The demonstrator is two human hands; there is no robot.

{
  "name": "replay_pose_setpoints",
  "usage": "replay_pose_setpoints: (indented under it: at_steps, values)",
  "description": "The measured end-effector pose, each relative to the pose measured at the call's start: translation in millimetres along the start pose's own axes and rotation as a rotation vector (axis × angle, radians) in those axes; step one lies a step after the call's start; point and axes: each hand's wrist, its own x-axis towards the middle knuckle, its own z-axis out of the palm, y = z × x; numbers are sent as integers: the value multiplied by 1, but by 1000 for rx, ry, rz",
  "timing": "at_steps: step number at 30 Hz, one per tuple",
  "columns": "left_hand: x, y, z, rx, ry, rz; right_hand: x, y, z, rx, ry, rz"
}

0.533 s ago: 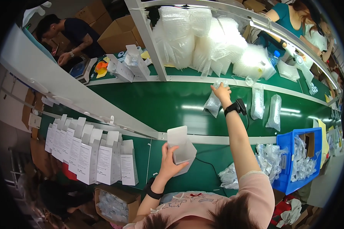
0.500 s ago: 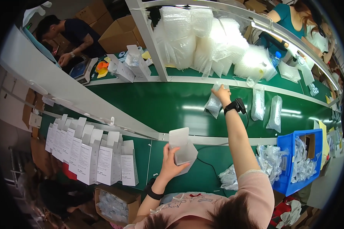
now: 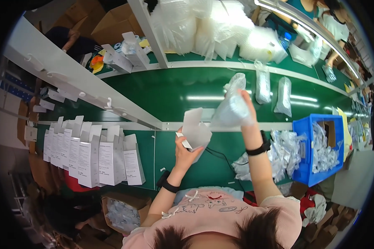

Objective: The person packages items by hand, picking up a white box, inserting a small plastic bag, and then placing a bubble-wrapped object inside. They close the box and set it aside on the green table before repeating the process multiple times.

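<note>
A white carton (image 3: 198, 135) with its top flaps standing up is gripped in my left hand (image 3: 184, 154), fingers wrapped around its near left side. My right hand (image 3: 247, 108) is closed on a bubble-wrapped package (image 3: 232, 107), held tilted in the air just right of the carton's mouth and apart from it. The package and hand are smeared by motion, so what is inside the wrap cannot be made out. Two more bubble-wrapped packages, one left (image 3: 262, 85) and one right (image 3: 283, 97), lie beyond on the green bench (image 3: 166, 93).
Several open white cartons (image 3: 106, 162) stand in a row at left. A blue crate (image 3: 298, 155) of clear plastic packets is at right, with a loose packet pile (image 3: 276, 153) beside it. Bubble-wrap bags (image 3: 224, 29) fill the back shelf. A metal post (image 3: 91, 87) slants across the left.
My right hand has lifted the bubble-wrapped package off the far bench and brought it nearer, toward the carton. My left hand still holds the carton, and the head view has shifted.
</note>
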Motion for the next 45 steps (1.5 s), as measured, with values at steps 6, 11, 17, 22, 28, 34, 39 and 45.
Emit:
replay_pose_setpoints:
  at_steps: [6,11,17,22,28,34,39,45]
  values:
    - [-19,-6,16,-63,57,48,-69,102,68,-773,498,-837]
    - [-22,1,14,73,126,272,-111,93,73,-1724,32,-1080]
    - [-32,-13,21,-13,158,190,-78,17,-2,-1615,336,-983]
    - [-58,-26,12,-5,136,158,7,-41,-74,-2159,926,-571]
    - [-58,-30,6,-4,61,148,54,-75,-167,-2237,466,-144]
    - [-51,-36,2,-2,118,159,-49,-41,-111,-2232,57,58]
    - [-41,-23,9,-28,56,202,-157,-32,-38,-1887,-26,-325]
    - [-50,-29,5,-37,90,179,-347,-58,143,-1258,-174,-275]
